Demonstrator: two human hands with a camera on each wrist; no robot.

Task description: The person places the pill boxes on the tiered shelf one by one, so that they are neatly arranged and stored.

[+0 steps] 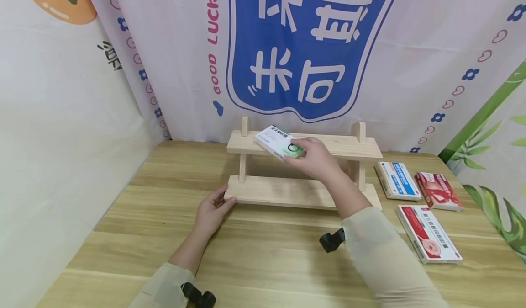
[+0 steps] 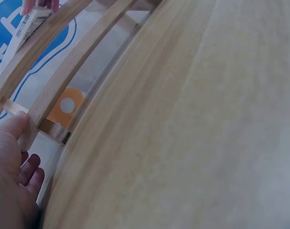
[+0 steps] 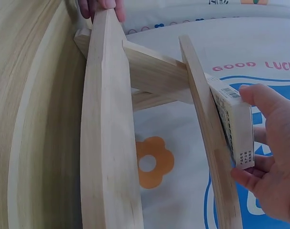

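Note:
My right hand (image 1: 314,159) pinches a white and green medicine box (image 1: 274,140) by its right end, thumb on one side and fingers on the other. The box lies tilted over the left half of the upper board of a two-tier wooden shelf (image 1: 279,191). In the right wrist view, the edge of the box (image 3: 240,136) is right at the upper board. My left hand (image 1: 211,212) grips the left end of the lower board. In the left wrist view its thumb lies on the board (image 2: 37,112), with the other fingers curled below.
Right of the shelf lie a blue and white medicine box (image 1: 397,181), a red box (image 1: 439,190) and a red and white box (image 1: 429,235). The wood-grain table (image 1: 263,257) meets a printed curtain (image 1: 185,70) close behind the shelf.

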